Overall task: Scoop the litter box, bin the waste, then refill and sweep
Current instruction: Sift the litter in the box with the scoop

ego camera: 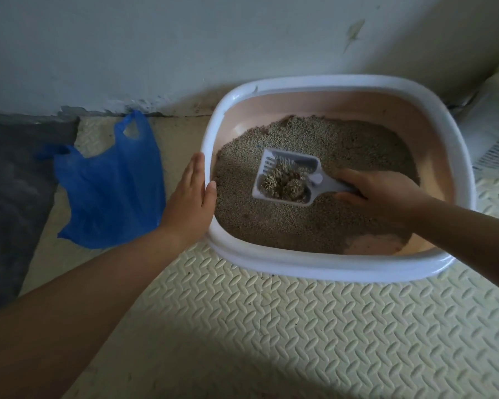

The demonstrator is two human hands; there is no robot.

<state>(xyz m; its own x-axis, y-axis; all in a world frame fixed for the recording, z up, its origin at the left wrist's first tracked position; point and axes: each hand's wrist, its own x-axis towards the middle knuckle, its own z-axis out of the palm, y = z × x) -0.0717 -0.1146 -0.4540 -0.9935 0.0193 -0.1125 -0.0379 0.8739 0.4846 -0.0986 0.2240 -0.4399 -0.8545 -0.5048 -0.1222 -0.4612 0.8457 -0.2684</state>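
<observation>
Dim, blue-tinted scene. The brightest patch falls on the mat (pixel 300 326) in front of the box (pixel 271 263); the mat's lower edge lies in shadow. Wide-angle distortion curves the edges. Focus is slightly soft.

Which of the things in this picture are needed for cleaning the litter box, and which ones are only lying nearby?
For the job: litter box, with the left hand on its rim; litter; scoop with clumps, gripped by the right hand; blue plastic bag on the floor.
Only lying about: grey rug; white slatted object on the right.
</observation>
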